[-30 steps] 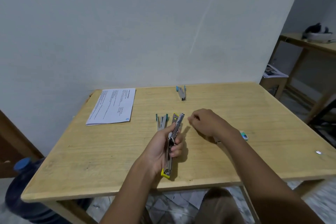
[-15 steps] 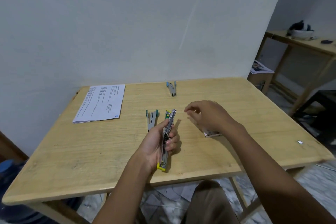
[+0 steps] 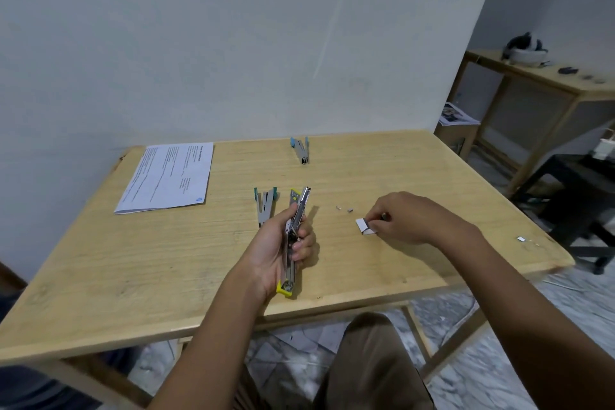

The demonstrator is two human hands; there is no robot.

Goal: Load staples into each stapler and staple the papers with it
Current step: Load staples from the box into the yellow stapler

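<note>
- Wooden table point(image 3: 100, 276) is filling mid-frame; papers point(image 3: 168, 176) lying upper left.
- Left hand point(image 3: 276, 253) is gripping the opened yellow stapler point(image 3: 294, 236), centre.
- Right hand point(image 3: 409, 218) is pinching at the staple box point(image 3: 364, 226), centre-right.
- Risk: the staple strip breaking or scattering if gripped carelessly.

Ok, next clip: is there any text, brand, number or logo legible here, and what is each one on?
No text can be quoted from this view.
Printed papers: lines of print and a small blue mark at one corner, all too small to read.
White staple box at the right hand: no print visible.
Yellow stapler in the left hand: no label readable.
</note>
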